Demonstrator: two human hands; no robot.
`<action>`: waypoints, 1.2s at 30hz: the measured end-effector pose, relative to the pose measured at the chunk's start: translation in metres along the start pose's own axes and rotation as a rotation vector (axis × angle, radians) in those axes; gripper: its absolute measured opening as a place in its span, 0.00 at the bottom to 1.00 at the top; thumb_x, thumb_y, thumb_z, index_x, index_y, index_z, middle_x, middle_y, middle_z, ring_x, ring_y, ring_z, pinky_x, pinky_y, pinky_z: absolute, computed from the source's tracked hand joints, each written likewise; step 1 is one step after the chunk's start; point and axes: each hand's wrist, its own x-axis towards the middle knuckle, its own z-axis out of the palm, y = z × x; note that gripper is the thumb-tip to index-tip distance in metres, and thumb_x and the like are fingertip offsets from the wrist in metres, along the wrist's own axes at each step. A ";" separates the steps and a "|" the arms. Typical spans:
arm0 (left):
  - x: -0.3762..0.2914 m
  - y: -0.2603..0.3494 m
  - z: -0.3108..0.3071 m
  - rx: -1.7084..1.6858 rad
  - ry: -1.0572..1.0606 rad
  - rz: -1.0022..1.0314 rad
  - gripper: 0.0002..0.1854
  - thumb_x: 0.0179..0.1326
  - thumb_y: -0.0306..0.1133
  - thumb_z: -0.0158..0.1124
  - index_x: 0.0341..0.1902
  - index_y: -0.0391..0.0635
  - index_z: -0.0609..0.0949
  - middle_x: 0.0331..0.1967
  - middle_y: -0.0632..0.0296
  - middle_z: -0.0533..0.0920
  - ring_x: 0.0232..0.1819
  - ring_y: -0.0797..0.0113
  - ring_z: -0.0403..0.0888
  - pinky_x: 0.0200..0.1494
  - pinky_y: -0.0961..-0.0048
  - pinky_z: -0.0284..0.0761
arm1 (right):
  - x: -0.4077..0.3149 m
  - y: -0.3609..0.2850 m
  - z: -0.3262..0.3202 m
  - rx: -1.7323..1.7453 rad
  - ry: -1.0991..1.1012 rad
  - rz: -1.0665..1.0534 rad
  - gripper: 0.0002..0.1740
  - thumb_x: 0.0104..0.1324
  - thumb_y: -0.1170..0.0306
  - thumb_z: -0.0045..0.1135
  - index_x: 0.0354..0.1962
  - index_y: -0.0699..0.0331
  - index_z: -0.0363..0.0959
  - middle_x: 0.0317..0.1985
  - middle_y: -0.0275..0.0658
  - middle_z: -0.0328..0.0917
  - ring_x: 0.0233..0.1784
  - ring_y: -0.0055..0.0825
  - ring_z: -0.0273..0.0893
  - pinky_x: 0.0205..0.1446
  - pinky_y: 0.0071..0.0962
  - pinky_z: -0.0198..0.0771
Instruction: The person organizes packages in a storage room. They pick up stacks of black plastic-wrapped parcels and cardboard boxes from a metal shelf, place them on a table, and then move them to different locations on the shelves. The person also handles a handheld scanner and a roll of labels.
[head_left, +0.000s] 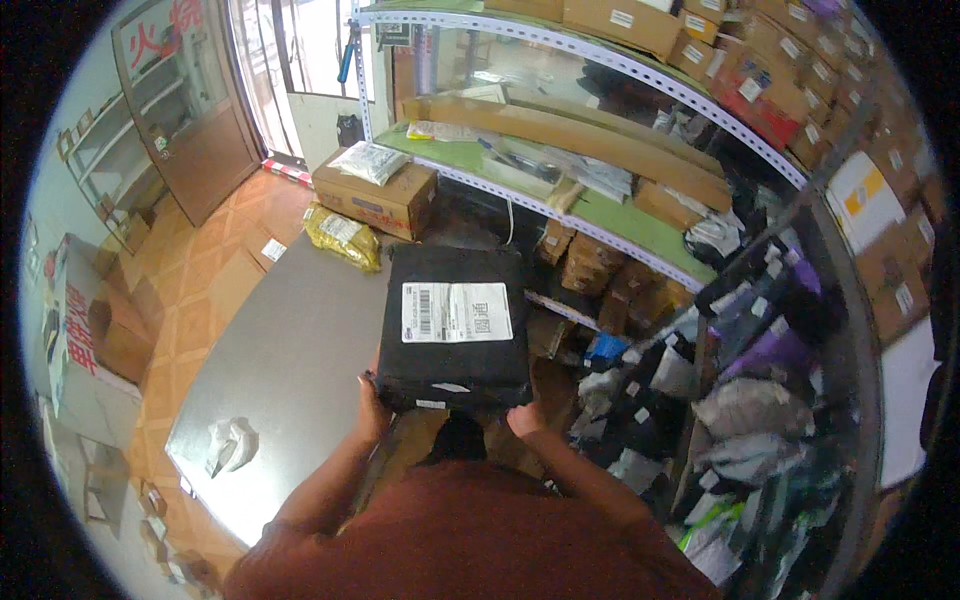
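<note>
Both of my hands hold a black-wrapped box-shaped parcel (457, 367) in front of my body. A white shipping label with a barcode and writing (456, 313) lies flat on its top face. My left hand (371, 407) grips the near left corner, its fingers partly hidden by the parcel. At the near right corner is my right hand (526, 418), closed around the lower edge. To the left of the parcel is a grey tabletop (300, 337); whether the parcel touches it, I cannot tell.
A yellow plastic-wrapped package (342, 236) sits on the table's far end, beside a cardboard box (375, 196) topped by a white bag (369, 162). Crumpled white material (230, 446) lies near left. Metal shelving with green boards (450, 155) stands ahead; bagged parcels (750, 405) crowd the right.
</note>
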 end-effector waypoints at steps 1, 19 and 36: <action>0.026 0.000 -0.002 -0.032 0.063 0.027 0.45 0.70 0.72 0.30 0.74 0.46 0.63 0.66 0.57 0.72 0.65 0.55 0.72 0.65 0.50 0.69 | 0.029 0.005 -0.007 -0.121 -0.062 -0.065 0.41 0.74 0.50 0.49 0.76 0.60 0.48 0.78 0.41 0.49 0.80 0.35 0.48 0.81 0.37 0.44; 0.469 0.103 -0.077 -0.188 0.120 0.174 0.43 0.72 0.70 0.36 0.73 0.46 0.67 0.67 0.59 0.74 0.66 0.60 0.72 0.70 0.61 0.65 | 0.486 0.038 0.067 -0.267 -0.038 -0.180 0.34 0.77 0.54 0.42 0.73 0.64 0.54 0.74 0.43 0.57 0.75 0.35 0.55 0.77 0.33 0.48; 0.607 0.039 -0.037 -0.385 0.223 0.050 0.35 0.76 0.63 0.39 0.66 0.44 0.73 0.57 0.59 0.80 0.56 0.62 0.78 0.63 0.65 0.72 | 0.518 0.023 0.051 -0.966 0.336 -0.308 0.36 0.78 0.50 0.32 0.73 0.66 0.53 0.71 0.56 0.60 0.72 0.52 0.59 0.75 0.39 0.50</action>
